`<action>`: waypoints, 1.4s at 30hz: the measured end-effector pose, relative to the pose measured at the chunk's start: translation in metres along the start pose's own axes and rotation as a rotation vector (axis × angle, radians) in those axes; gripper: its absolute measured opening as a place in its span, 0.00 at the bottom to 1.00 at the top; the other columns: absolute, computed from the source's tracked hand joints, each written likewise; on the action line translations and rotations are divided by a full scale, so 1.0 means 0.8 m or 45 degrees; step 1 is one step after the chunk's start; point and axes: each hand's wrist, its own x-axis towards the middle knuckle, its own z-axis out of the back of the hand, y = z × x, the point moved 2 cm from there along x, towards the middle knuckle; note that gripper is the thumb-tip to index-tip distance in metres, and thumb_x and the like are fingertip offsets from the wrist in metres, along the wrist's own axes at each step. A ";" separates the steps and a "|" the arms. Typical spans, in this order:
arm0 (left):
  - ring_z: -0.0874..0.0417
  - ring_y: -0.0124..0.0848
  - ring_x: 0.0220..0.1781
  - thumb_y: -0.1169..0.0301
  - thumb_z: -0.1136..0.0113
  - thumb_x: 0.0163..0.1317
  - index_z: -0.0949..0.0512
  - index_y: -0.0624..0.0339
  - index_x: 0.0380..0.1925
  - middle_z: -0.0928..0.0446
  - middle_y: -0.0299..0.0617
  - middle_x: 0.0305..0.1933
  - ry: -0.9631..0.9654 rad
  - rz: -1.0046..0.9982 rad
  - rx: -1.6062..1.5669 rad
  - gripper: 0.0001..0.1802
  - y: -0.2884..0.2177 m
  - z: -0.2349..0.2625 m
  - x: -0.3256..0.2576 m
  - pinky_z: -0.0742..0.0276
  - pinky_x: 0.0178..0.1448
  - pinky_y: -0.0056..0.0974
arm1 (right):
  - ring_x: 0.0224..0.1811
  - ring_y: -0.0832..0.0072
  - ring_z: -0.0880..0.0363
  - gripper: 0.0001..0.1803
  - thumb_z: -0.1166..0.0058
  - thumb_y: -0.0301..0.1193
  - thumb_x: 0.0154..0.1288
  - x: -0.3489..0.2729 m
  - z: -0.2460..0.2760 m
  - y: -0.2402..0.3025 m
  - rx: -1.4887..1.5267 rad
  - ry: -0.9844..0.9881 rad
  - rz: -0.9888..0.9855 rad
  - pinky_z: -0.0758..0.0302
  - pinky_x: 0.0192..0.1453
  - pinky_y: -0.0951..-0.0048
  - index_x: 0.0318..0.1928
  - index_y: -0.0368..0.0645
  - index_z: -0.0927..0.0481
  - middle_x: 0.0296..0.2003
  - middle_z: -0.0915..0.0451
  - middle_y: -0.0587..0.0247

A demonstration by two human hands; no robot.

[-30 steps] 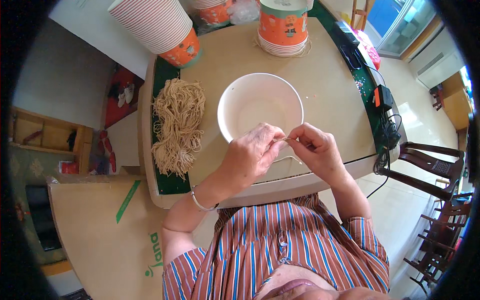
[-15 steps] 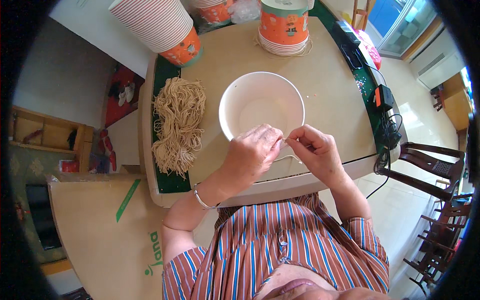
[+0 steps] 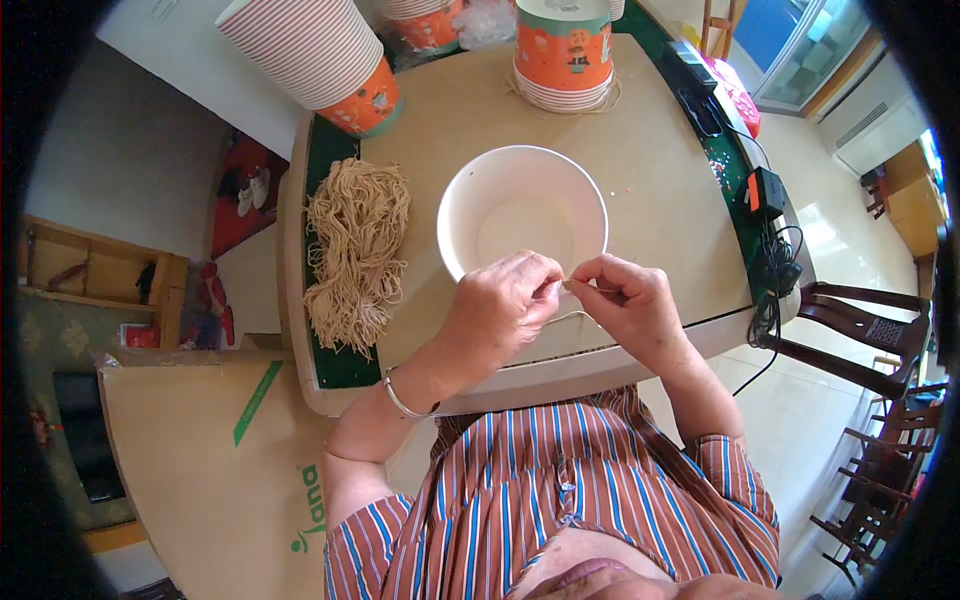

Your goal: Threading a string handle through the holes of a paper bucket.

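While both hands meet at the near rim of one white bowl (image 3: 520,215), the head view shows the left hand (image 3: 505,300) and the right hand (image 3: 630,300) pinching a thin piece of pale string (image 3: 570,287) between their fingertips, fingers curled tight around it. A loop of the same string hangs just below the hands, over the near edge of the worktop (image 3: 660,170). The bowl sits in the middle of the worktop and looks empty.

One bundle of tan strings (image 3: 352,250) lies left of the bowl, on a dark green strip along the worktop's left side, apart from the hands. Three stacks of paper cups show at the far side: one long striped stack (image 3: 315,55) lying tilted at the far left corner, one upright orange stack (image 3: 565,50) beyond the bowl, and a third stack (image 3: 425,22) partly cut off between them. One black power adapter (image 3: 765,192) with its cable rests on the right edge. One silver bracelet (image 3: 400,398) circles the left wrist.
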 end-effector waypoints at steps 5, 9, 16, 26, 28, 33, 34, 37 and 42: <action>0.11 0.32 0.37 0.79 0.38 0.64 0.18 0.63 0.38 0.15 0.44 0.34 0.122 0.260 -0.193 0.04 -0.001 0.003 0.003 0.15 0.42 0.36 | 0.26 0.91 0.32 0.03 0.38 0.22 0.66 0.000 0.001 -0.003 -0.037 -0.029 0.001 0.34 0.27 0.81 0.39 0.37 0.18 0.22 0.25 0.70; 0.11 0.31 0.35 0.77 0.38 0.64 0.19 0.62 0.38 0.16 0.44 0.32 0.085 0.343 -0.290 0.04 0.001 0.001 0.002 0.16 0.41 0.36 | 0.27 0.91 0.31 0.03 0.39 0.22 0.66 0.000 -0.002 -0.007 -0.010 -0.061 0.005 0.33 0.28 0.80 0.38 0.36 0.19 0.22 0.23 0.69; 0.13 0.23 0.37 0.78 0.38 0.67 0.18 0.64 0.39 0.14 0.41 0.32 0.127 0.462 -0.306 0.03 0.003 0.004 0.005 0.15 0.44 0.32 | 0.26 0.93 0.32 0.05 0.39 0.23 0.69 -0.002 -0.001 0.003 0.058 -0.032 -0.090 0.34 0.28 0.82 0.43 0.36 0.17 0.22 0.24 0.72; 0.16 0.20 0.40 0.79 0.39 0.68 0.18 0.66 0.40 0.16 0.38 0.34 0.223 0.516 -0.463 0.03 0.002 0.006 0.010 0.17 0.48 0.30 | 0.29 0.91 0.29 0.06 0.37 0.26 0.70 0.000 -0.009 -0.008 0.104 -0.014 -0.018 0.32 0.30 0.81 0.42 0.36 0.14 0.25 0.19 0.71; 0.16 0.20 0.41 0.78 0.39 0.69 0.18 0.66 0.41 0.15 0.38 0.35 0.225 0.568 -0.537 0.04 0.001 0.005 0.009 0.17 0.47 0.30 | 0.29 0.90 0.29 0.05 0.37 0.26 0.70 0.001 -0.008 -0.009 0.140 -0.008 -0.052 0.31 0.30 0.81 0.41 0.36 0.13 0.26 0.18 0.71; 0.13 0.33 0.38 0.75 0.36 0.67 0.18 0.62 0.43 0.15 0.45 0.36 0.104 0.313 -0.300 0.06 -0.002 -0.001 0.003 0.16 0.43 0.36 | 0.31 0.91 0.28 0.06 0.38 0.25 0.70 0.000 -0.004 -0.009 0.179 0.020 -0.150 0.30 0.32 0.81 0.42 0.35 0.14 0.27 0.18 0.73; 0.12 0.42 0.36 0.73 0.34 0.65 0.18 0.59 0.44 0.15 0.49 0.35 0.011 0.211 -0.216 0.08 -0.002 -0.002 0.002 0.17 0.40 0.40 | 0.31 0.91 0.28 0.06 0.38 0.25 0.70 0.000 -0.003 -0.010 0.179 0.020 -0.149 0.30 0.32 0.81 0.42 0.35 0.14 0.27 0.18 0.73; 0.12 0.45 0.38 0.73 0.33 0.63 0.19 0.57 0.46 0.16 0.49 0.37 -0.029 -0.032 -0.040 0.12 -0.003 -0.002 0.001 0.16 0.41 0.44 | 0.31 0.91 0.29 0.06 0.38 0.25 0.71 0.000 -0.003 -0.011 0.183 0.036 -0.158 0.31 0.32 0.81 0.42 0.35 0.14 0.27 0.18 0.74; 0.12 0.44 0.41 0.75 0.32 0.59 0.18 0.62 0.46 0.15 0.49 0.39 -0.054 -0.288 0.125 0.14 -0.002 -0.001 0.001 0.16 0.46 0.45 | 0.31 0.91 0.31 0.05 0.38 0.24 0.70 -0.001 -0.007 -0.015 0.230 -0.023 -0.087 0.33 0.31 0.82 0.41 0.33 0.15 0.26 0.20 0.75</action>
